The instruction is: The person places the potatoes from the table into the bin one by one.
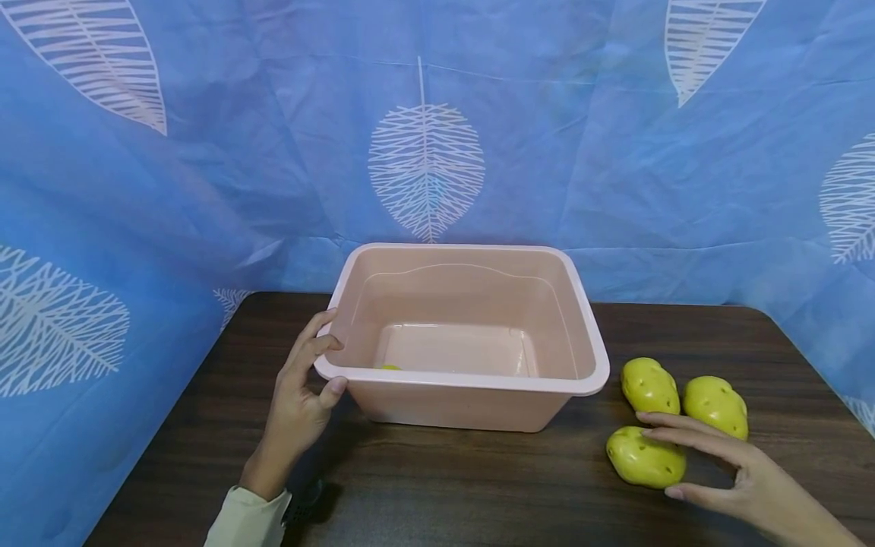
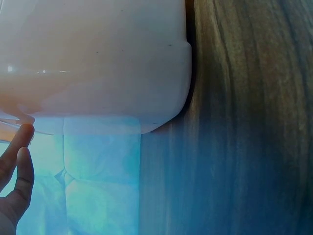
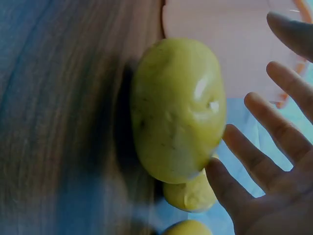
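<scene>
A pink plastic basin (image 1: pixel 451 403) stands at the middle of the table. My left hand (image 1: pixel 297 395) grips its left front corner, the fingers over the rim and the thumb at the front. A sliver of something yellow (image 1: pixel 390 368) shows inside the basin; the front wall hides the rest. Three yellow toy potatoes lie to the right: a front one (image 1: pixel 642 459), one behind it (image 1: pixel 649 386) and one farther right (image 1: pixel 714 403). Over the front potato reaches my right hand (image 1: pixel 741 471), its fingers spread. In the right wrist view that potato (image 3: pixel 178 110) lies beside the fingertips, not enclosed.
The dark wood table (image 1: pixel 437 479) extends in front of the basin and along both sides. Behind it hangs a blue cloth (image 1: pixel 294 152) with white leaf prints, close to the basin's back rim. A dark band sits at my left wrist.
</scene>
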Demonstrator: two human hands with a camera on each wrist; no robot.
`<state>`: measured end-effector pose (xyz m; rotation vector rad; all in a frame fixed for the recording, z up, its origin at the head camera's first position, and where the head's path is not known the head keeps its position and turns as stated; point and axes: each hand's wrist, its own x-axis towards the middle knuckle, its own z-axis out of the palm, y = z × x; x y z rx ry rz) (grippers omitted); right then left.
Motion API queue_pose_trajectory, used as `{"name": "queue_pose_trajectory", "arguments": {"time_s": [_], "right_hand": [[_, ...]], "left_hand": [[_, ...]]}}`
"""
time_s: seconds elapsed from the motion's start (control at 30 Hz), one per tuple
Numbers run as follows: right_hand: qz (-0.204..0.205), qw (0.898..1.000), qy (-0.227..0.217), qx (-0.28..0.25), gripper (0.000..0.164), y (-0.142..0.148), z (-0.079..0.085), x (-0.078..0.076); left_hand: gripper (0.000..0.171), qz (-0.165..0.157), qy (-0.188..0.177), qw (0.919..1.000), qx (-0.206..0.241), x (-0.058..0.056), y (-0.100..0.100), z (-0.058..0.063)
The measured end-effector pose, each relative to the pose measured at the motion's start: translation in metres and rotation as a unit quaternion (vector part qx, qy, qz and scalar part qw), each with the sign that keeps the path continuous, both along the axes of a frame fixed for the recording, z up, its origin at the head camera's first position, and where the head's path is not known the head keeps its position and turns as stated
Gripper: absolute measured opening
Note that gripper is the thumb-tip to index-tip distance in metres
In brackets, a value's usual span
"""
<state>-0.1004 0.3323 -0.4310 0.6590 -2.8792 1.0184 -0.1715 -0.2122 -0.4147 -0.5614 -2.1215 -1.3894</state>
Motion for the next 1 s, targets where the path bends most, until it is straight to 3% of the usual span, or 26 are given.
{"name": "queue_pose_trajectory", "arguments": {"time_s": [0.17,0.4,1.0], "right_hand": [[0.025,0.999,0.025,-0.013,0.064,-0.007,-0.005,-0.003],[0.055,0.998,0.021,-0.028,0.067,-0.005,-0.017,-0.006],[0.037,0.997,0.06,-0.029,0.074,-0.012,-0.028,-0.007]], "left_hand": [[0.045,-0.001,0.002,1.0,0.001,0.0,0.001,0.0],[0.046,-0.007,0.006,1.0,0.002,-0.001,0.001,0.0],[0.044,-0.007,-0.001,0.9999,0.009,0.0,0.0,-0.001]]}}
